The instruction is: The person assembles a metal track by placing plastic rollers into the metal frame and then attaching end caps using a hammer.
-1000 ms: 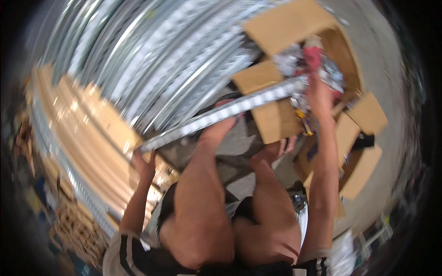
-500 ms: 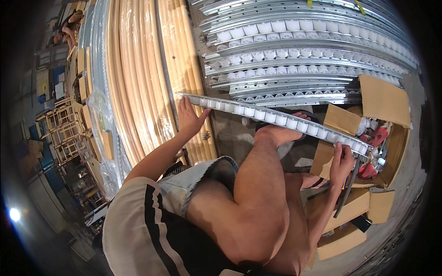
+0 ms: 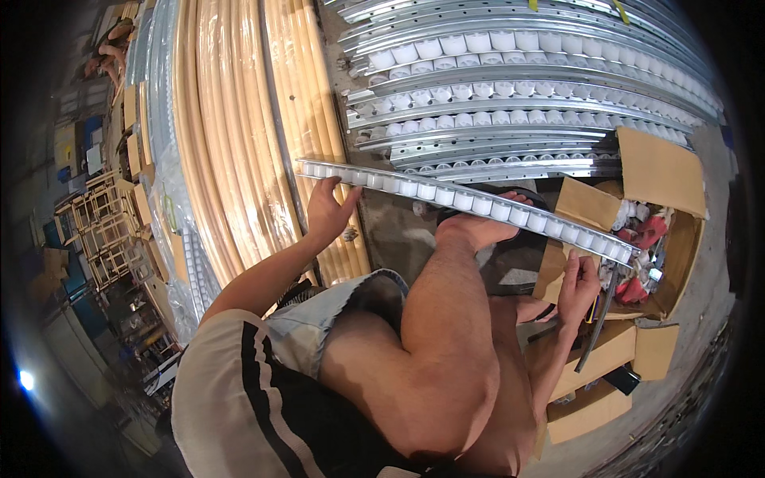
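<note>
Far left of my grip: wooden frames (image 3: pixel 100 223) stacked on the floor, well apart from my left hand.
Left of my grip: a pile of long cream-coloured pipes (image 3: pixel 231 119) running away from me, passing just behind my left hand.
Left hand (image 3: pixel 328 211): my grip here is open-palmed, fingers spread up under the near end of the roller rail, propping it rather than closing round it.
Roller rail (image 3: pixel 470 203): a long metal channel lined with small white rollers, held across me between both hands; its long axis runs from my left hand down and to the right to my right hand, roller side facing up.
Under the rail: my bent knee and my foot in a dark sandal (image 3: pixel 510 239) sit between my two grips, below the middle of the rail.
Beyond the rail: more roller rails (image 3: pixel 518 103) lie stacked side by side, farther from me than either grip.
Right hand (image 3: pixel 578 287): my grip holds the rail's far end from below; whether the fingers close round it I cannot tell.
Right of my grip: an open cardboard box (image 3: pixel 661 171) with red and white parts inside, just beside my right hand.
</note>
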The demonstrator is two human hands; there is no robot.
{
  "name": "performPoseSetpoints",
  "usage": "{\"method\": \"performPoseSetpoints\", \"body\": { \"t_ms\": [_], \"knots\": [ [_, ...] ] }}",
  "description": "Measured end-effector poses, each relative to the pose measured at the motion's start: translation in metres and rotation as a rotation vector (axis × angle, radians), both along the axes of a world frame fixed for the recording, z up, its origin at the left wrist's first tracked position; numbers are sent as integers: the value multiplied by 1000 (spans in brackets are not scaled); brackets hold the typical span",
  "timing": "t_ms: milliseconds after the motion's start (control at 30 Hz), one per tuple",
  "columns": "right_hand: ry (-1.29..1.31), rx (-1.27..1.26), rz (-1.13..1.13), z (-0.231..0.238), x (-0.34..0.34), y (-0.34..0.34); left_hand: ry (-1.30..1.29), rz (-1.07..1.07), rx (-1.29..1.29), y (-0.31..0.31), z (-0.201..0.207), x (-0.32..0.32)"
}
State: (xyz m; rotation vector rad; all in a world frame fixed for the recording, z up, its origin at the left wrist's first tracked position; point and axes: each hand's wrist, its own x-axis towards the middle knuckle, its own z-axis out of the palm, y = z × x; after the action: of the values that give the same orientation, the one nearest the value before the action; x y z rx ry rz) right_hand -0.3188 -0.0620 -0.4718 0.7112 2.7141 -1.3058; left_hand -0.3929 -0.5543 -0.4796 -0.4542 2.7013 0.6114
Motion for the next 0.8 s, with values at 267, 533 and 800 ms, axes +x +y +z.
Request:
{"method": "performPoseSetpoints", "body": {
  "t_ms": [267, 533, 800],
  "knots": [
    [22, -152, -129, 6, 5, -25, -494, 1049, 951, -3, -35, -10],
    [-97, -81, 2, -6, 17, -22, -304, 1086, 1073, 4, -46, -12],
    [-61, -74, 10, 0, 17, -23, -253, 1066, 1035, 2, -56, -28]
  ]
}}
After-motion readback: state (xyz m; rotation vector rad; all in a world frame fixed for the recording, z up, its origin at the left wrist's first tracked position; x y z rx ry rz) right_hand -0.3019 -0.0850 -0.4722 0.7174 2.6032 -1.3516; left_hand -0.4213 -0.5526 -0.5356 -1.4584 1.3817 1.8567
